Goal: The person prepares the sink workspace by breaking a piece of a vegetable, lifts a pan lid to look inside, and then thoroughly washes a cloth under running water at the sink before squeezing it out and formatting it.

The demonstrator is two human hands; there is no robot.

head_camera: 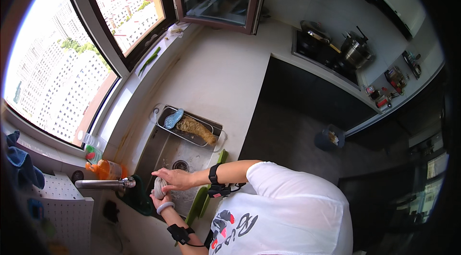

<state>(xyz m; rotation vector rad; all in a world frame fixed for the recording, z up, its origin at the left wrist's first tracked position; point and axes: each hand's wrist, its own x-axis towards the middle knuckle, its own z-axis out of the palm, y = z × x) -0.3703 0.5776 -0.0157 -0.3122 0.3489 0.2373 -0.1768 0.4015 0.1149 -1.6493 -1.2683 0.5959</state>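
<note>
Above the steel sink, a bunched, wet-looking greyish-white cloth (160,187) is squeezed between both hands. My right hand (176,179) presses on it from the upper side, and my left hand (159,199), with a pale bangle at the wrist, grips its lower end. The chrome faucet (104,183) points toward the cloth from the left. The drain (180,165) shows in the basin (191,154) just beyond my right hand. A metal rack (180,134) across the sink's far end holds a loofah (196,129) and a light-blue scrubber (174,118).
An orange bottle (110,169) stands behind the faucet, near a dark-green container (138,197). Long green leaves (197,207) lie along the sink's near edge. Green stalks (149,61) rest on the sill. A pot (356,52) and a pan (315,32) sit on the stove.
</note>
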